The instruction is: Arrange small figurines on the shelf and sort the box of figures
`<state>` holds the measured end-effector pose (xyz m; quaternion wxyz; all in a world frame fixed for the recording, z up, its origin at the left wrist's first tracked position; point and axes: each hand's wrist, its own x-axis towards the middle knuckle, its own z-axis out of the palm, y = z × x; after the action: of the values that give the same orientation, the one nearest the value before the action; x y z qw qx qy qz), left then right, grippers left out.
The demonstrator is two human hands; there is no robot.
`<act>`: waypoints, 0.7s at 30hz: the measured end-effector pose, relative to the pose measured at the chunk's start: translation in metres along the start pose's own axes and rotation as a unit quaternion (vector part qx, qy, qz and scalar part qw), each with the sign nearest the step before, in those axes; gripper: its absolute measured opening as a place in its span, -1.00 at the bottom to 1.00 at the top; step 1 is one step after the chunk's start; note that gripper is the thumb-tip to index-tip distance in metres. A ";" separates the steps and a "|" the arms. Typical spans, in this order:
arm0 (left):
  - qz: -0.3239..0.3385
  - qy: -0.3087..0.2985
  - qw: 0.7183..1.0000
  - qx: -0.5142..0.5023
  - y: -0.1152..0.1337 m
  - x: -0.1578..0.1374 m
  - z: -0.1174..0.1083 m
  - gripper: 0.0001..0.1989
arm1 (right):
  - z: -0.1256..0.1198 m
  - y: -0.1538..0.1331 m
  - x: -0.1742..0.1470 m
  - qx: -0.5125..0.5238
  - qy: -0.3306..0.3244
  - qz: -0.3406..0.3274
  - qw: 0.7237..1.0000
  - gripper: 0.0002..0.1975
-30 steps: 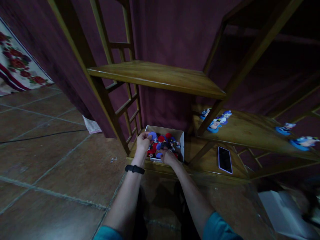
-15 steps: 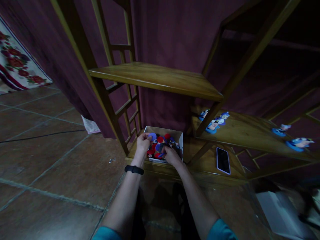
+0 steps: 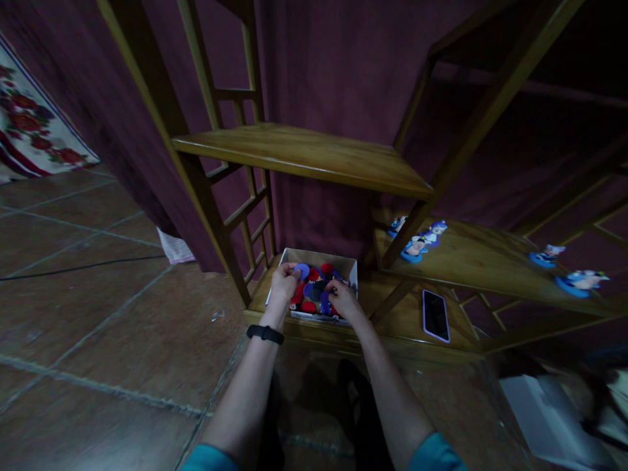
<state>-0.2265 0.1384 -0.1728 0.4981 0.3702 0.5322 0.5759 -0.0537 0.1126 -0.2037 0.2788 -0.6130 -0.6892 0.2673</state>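
A white cardboard box (image 3: 320, 256) sits on the low shelf, filled with small figurines and round pieces in red, purple and black. Over its left side, my left hand (image 3: 284, 281) is closed on a purple disc (image 3: 302, 270), which looks like a figurine's base. My right hand (image 3: 344, 299) reaches in from the right, its fingers pinched at a blue-purple piece (image 3: 324, 302) near the front of the box. How much of that piece is gripped is partly hidden. Among the pieces between the hands are red discs (image 3: 309, 306) and a dark round one (image 3: 317, 290).
Several figurines on blue bases, one of them a cow-like figurine (image 3: 583, 281), stand on the right shelf (image 3: 475, 255). A phone (image 3: 436, 315) lies on the low board. Above the box runs a wooden shelf (image 3: 304, 154); a slanting post (image 3: 407, 229) stands to its right.
My right hand has drawn back slightly to the right, and the blue-purple piece at its fingers has turned more upright. My left hand holds the purple disc nearly where it was.
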 end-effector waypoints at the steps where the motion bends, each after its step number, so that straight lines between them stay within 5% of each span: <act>1: -0.004 0.001 1.000 -0.003 0.000 -0.001 0.001 -0.82 | 0.001 0.001 0.001 0.006 0.001 -0.004 1.000 -0.72; 7: -0.014 -0.006 1.000 -0.008 -0.001 0.000 0.002 -0.83 | 0.004 0.010 0.004 0.024 0.022 0.008 0.999 -0.56; 21: -0.013 0.009 1.000 -0.010 0.007 -0.002 0.000 -0.83 | 0.013 0.028 0.015 0.174 0.005 0.061 0.983 -0.65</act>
<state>-0.2276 0.1371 -0.1655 0.5043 0.3531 0.5354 0.5782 -0.0450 0.1302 -0.2320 0.3677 -0.5972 -0.5921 0.3969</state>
